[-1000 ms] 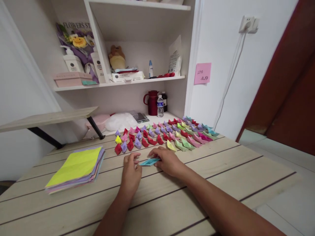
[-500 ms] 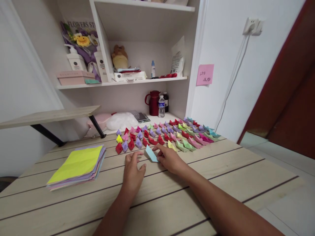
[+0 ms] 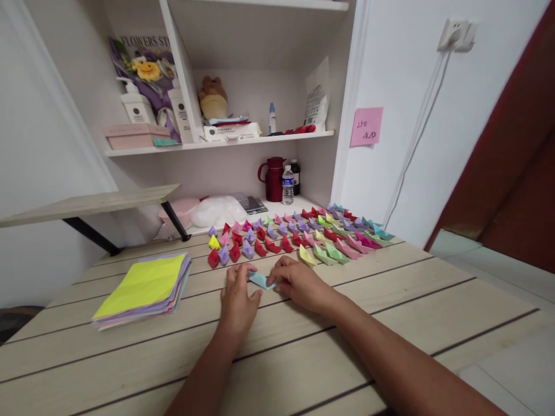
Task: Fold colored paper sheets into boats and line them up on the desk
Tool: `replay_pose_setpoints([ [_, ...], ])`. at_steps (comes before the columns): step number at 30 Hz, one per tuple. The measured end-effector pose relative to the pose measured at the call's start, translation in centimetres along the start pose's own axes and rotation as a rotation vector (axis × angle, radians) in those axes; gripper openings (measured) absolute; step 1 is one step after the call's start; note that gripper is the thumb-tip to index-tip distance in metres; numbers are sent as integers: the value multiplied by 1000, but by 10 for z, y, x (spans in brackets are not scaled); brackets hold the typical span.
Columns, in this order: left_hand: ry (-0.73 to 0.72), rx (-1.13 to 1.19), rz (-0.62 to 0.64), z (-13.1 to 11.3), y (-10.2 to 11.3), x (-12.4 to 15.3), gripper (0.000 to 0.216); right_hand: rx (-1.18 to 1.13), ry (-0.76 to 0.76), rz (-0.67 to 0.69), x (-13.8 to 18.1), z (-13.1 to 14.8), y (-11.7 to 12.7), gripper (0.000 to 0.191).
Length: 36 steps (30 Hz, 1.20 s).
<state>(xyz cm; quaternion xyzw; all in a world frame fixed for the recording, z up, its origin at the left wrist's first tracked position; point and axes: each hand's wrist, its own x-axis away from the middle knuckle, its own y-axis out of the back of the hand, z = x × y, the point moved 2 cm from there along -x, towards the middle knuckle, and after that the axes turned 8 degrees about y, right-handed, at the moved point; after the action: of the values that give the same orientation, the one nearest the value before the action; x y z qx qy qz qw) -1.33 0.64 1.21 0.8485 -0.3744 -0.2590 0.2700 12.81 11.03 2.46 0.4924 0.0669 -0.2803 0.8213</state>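
A folded light-blue paper (image 3: pixel 260 281) lies low over the table between my two hands, with a crease along its length. My right hand (image 3: pixel 300 282) pinches its right end between thumb and curled fingers. At the left end, my left hand (image 3: pixel 238 301) has its bent fingertips on the paper, while its thumb sits a little lower and apart. Just beyond my hands stand rows of small folded paper boats, among them a yellow boat (image 3: pixel 307 256), a green boat (image 3: pixel 323 255) and a red boat (image 3: pixel 235 252).
To the left lies a stack of coloured paper sheets (image 3: pixel 143 289), yellow on top. Behind it a small raised wooden shelf (image 3: pixel 95 203) stands on black legs. A red jug (image 3: pixel 274 180) and a water bottle (image 3: pixel 288 186) are at the back, below the white shelf (image 3: pixel 217 143).
The blue paper has gone from tilted up to lying flatter and more sideways. My left hand's fingers have come to its left end; the right hand still holds the other end.
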Motion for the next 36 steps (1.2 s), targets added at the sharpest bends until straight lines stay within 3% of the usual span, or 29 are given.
replay_pose_setpoints([
  [3, 5, -10, 2, 1, 0, -1, 38, -14, -4, 18, 1, 0, -1, 19],
  [9, 5, -5, 1, 1, 1, -1, 49, -22, -62, -29, -2, 4, -2, 39],
  [15, 18, -38, 2, 1, 1, -2, 46, -25, -53, -43, -6, 1, -8, 22],
  [24, 84, -171, -28, -3, 8, -2, 43, -21, 72, -27, -6, 7, -6, 20],
  [31, 73, -224, 32, -5, 11, -1, 36, 15, 119, -34, -6, 11, -1, 38],
  [36, 52, -252, 40, -7, 13, -1, 24, 57, 58, -32, -6, 1, -5, 23],
])
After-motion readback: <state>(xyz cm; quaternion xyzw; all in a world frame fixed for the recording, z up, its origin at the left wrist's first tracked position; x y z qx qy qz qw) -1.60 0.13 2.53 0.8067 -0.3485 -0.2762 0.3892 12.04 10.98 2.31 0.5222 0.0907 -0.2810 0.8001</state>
